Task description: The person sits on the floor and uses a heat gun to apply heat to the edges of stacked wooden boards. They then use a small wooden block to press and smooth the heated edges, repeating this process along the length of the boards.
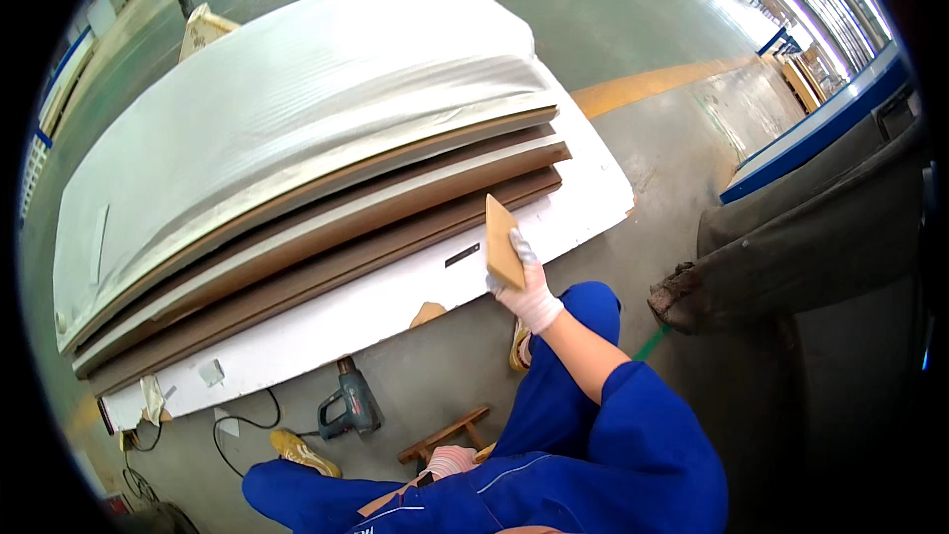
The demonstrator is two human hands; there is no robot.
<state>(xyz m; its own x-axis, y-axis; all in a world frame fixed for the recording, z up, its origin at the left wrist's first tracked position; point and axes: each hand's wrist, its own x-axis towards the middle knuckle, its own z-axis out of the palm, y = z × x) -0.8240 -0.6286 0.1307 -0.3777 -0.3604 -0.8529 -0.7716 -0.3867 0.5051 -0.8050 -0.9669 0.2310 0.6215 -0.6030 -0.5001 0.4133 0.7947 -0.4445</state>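
My right hand (528, 289), in a white knitted glove with grey fingertips, grips a small flat tan wooden block (503, 240). It holds the block tilted up above the near edge of a white panel (297, 341). On the panel lie brown boards (425, 222), and a white foam sheet (297, 89) covers the top. My left hand (453, 461), gloved too, is low by my lap, next to a small wooden stool or frame (445, 435). Its fingers are mostly hidden. A short black strip (462, 255) lies on the panel near the block.
A dark green heat gun (349, 402) stands on the floor between my feet and the panel, its black cable (242, 422) trailing left. At the right hangs dark grey cloth (801, 247) beside a blue rail (811, 129). A small white piece (212, 372) rests on the panel's left end.
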